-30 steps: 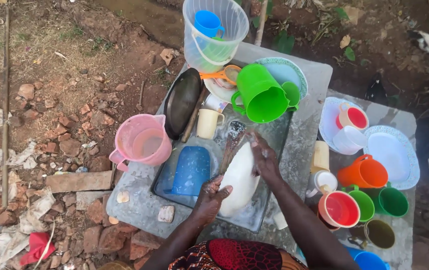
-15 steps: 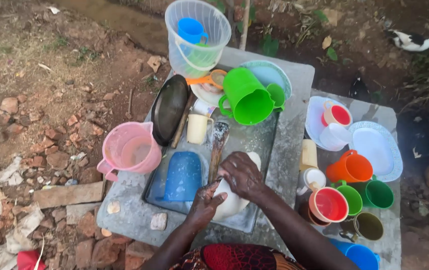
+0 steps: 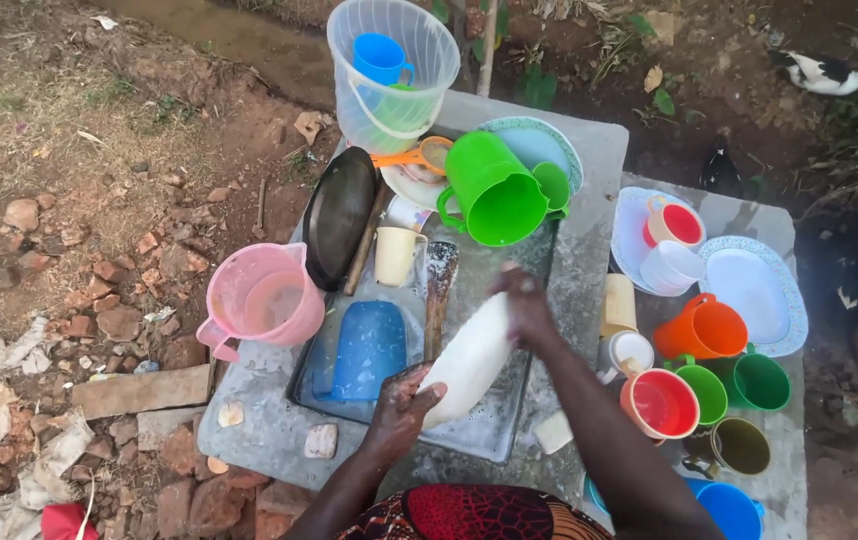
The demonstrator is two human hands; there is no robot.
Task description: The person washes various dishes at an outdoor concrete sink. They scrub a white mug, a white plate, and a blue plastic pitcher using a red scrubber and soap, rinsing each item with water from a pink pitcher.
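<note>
My left hand (image 3: 399, 402) grips the near edge of a white plate (image 3: 469, 357) and holds it tilted over a metal tray (image 3: 494, 430) of wash water. My right hand (image 3: 521, 302) presses on the plate's far, upper edge; whether it holds a scrubber is hidden. A blue jug (image 3: 367, 345) lies on its side in the tray left of the plate. A wooden spatula (image 3: 438, 292) lies between them. A cream cup (image 3: 395, 254) stands at the tray's far end.
On the grey slab (image 3: 594, 190) are a pink jug (image 3: 264, 296), a dark pan (image 3: 338, 213), a green jug (image 3: 494, 190) and a clear bucket (image 3: 394, 72). Right stand plates (image 3: 754, 285), several coloured cups (image 3: 704, 328) and soap (image 3: 553, 432). Bricks and dirt lie left.
Both hands have raised and turned the white plate on edge over the tray. My right hand has moved from the plate's middle up to its far rim.
</note>
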